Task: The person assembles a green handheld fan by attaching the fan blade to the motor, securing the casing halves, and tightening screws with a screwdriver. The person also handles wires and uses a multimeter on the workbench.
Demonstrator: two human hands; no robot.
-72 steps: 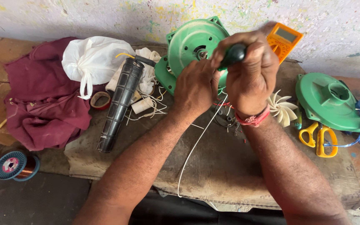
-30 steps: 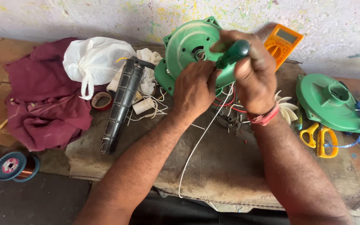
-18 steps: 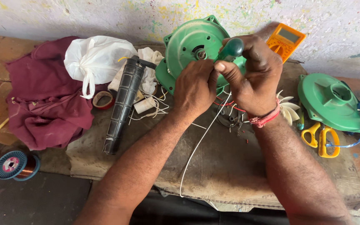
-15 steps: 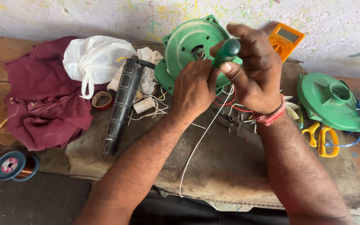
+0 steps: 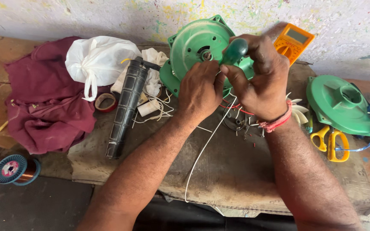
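Note:
My right hand (image 5: 260, 79) grips a screwdriver by its dark green handle (image 5: 234, 51), angled down toward the lower part of a round green motor housing (image 5: 193, 40) that leans against the wall. My left hand (image 5: 200, 90) is closed right beside the tool's tip, against the housing; what it pinches is hidden. A thin white wire (image 5: 204, 149) trails from under the hands toward the bench's front edge. Red wires (image 5: 232, 107) and a small dark metal part (image 5: 235, 120) lie just beneath the hands.
Black ribbed cylinder (image 5: 125, 109), white tied bag (image 5: 97, 60), maroon cloth (image 5: 43, 102) and a tape roll (image 5: 106, 102) lie left. Orange multimeter (image 5: 294, 40), white fan impeller (image 5: 298, 113), green cover (image 5: 341, 105), yellow scissors (image 5: 330, 143) lie right. A copper wire spool (image 5: 16, 170) sits low left.
My right hand has turned and shifted on the screwdriver handle, tilting it from upright to slanting left. My left hand has stayed against the green housing.

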